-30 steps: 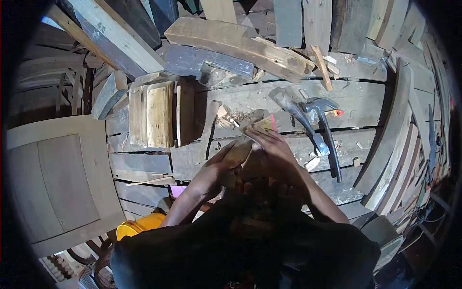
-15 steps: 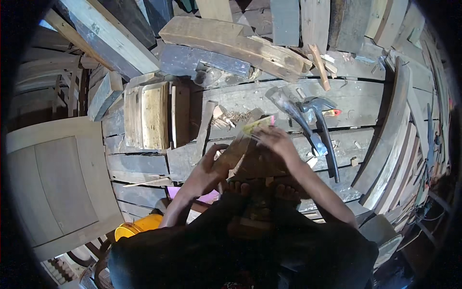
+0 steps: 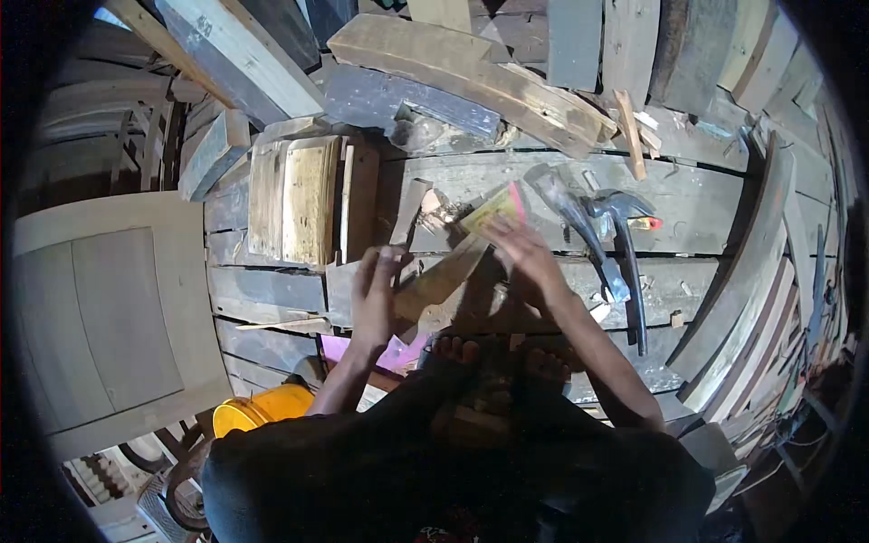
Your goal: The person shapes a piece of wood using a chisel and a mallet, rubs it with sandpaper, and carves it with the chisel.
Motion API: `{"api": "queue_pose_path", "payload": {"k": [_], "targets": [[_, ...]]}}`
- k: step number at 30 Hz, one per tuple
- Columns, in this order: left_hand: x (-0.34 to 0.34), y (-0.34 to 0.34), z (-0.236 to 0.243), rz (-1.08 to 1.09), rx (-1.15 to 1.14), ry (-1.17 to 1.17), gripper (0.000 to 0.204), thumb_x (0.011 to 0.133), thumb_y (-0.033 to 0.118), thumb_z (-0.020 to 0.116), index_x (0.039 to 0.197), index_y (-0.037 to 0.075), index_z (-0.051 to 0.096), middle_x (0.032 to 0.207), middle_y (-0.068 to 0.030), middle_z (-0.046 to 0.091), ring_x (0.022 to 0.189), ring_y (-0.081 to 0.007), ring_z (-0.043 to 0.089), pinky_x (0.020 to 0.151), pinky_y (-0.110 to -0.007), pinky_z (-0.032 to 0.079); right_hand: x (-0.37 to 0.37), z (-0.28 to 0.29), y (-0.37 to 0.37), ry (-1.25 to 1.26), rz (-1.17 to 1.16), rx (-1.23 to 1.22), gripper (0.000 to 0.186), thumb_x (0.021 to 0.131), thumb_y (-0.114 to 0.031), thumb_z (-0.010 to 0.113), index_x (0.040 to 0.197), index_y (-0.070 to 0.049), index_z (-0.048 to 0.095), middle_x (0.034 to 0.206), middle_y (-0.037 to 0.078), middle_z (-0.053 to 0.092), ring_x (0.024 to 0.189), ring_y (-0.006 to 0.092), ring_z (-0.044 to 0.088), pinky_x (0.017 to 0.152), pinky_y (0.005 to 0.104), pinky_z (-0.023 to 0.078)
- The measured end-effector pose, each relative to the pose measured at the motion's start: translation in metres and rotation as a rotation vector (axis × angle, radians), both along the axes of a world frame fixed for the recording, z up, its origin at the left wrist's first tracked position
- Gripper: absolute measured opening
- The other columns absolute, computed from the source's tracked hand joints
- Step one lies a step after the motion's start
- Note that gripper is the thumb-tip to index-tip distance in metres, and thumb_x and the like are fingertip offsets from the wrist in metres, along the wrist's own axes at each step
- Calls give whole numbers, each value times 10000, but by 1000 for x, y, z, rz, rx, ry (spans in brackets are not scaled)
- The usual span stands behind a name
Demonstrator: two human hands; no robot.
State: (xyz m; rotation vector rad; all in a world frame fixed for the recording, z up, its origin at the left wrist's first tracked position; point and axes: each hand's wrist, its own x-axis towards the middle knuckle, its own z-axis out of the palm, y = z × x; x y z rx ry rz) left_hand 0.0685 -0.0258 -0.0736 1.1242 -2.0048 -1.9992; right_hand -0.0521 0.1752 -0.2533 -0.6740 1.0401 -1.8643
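Observation:
A long flat wooden piece (image 3: 430,285) lies diagonally between my hands. My left hand (image 3: 376,294) is at its lower left end, fingers raised and apart, not visibly gripping it. My right hand (image 3: 529,267), slightly blurred, has its fingers on a flat yellow card-like piece with a pink edge (image 3: 493,204) at the wood's upper end. Right of that lie a hatchet-like tool with a grey head (image 3: 552,190) and a claw hammer (image 3: 625,235). My bare toes show below the wooden piece.
Stacked short boards (image 3: 294,199) stand at the left, beside a pale panel door (image 3: 118,317). A yellow bucket (image 3: 258,407) and a pink sheet (image 3: 358,348) are lower left. Planks and offcuts line the top; long curved boards (image 3: 733,299) lie along the right.
My left hand has lifted and moved up and left along the wood, fingers loosening. The yellow piece has shifted up and is turned more flatly toward me; my right hand moved with it.

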Motion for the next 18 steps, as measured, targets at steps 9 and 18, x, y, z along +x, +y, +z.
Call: {"api": "queue_pose_path", "payload": {"k": [9, 18], "targets": [[7, 0, 5, 197, 216, 169, 558, 1085, 575, 372, 1281, 77, 530, 1284, -156, 610, 1235, -301, 591, 1049, -485, 482, -1, 28, -2, 864, -293, 381, 372, 974, -101, 604, 1345, -85, 628, 1410, 121, 629, 1367, 265, 549, 1115, 379, 498], [-2, 18, 13, 191, 222, 225, 672, 1060, 648, 328, 1396, 85, 473, 1398, -191, 537, 1339, -336, 505, 1135, -525, 396, -18, 4, 7, 620, -206, 608, 379, 1029, -308, 569, 1326, -91, 660, 1444, 74, 624, 1351, 244, 568, 1125, 444, 449]]}}
